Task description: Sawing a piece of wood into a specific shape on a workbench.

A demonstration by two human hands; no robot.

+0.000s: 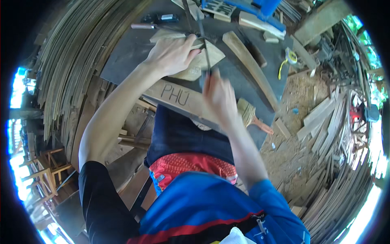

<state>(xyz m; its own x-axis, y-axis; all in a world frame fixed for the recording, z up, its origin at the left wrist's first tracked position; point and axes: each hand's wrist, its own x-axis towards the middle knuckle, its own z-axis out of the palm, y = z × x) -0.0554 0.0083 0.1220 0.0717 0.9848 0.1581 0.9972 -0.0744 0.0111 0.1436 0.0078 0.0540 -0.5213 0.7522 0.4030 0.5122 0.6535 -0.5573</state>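
My right hand (219, 95), blurred, is closed on the handle of a long, thin dark-bladed tool (206, 53), which points away from me across a pale wooden block (207, 61). My left hand (170, 55) presses on that block from the left, fingers curled over its top near the blade; the contact under the fingertips is hard to make out. A long light board (168, 91) with dark lettering lies along the near edge of the dark tabletop (120, 65). Just right of my right hand is a wide brush (258, 124) with a wooden handle.
A long batten (248, 67), a yellow tape measure (290, 57) and a pink-handled tool (142, 26) lie on the tabletop. Blue equipment (266, 10) stands at the back. Stacked slats (71, 61) crowd the left; loose boards (319, 118) litter the right floor. Wooden frames (48, 171) stand lower left.
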